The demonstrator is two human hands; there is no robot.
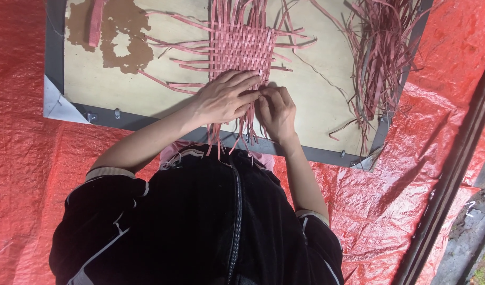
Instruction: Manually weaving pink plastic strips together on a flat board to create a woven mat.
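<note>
A partly woven mat of pink strips lies on a beige board, its loose ends trailing toward me over the board's near edge. My left hand rests on the mat's near edge, fingers pressing down on the strips. My right hand is curled beside it, touching the left fingertips and pinching a pink strip at the mat's edge. My black-sleeved arms and body fill the lower part of the view.
The board has a grey metal frame and a brown stain. A heap of loose pink strips lies at its right; one strip sits top left. Red tarpaulin lies underneath, with a dark rail at right.
</note>
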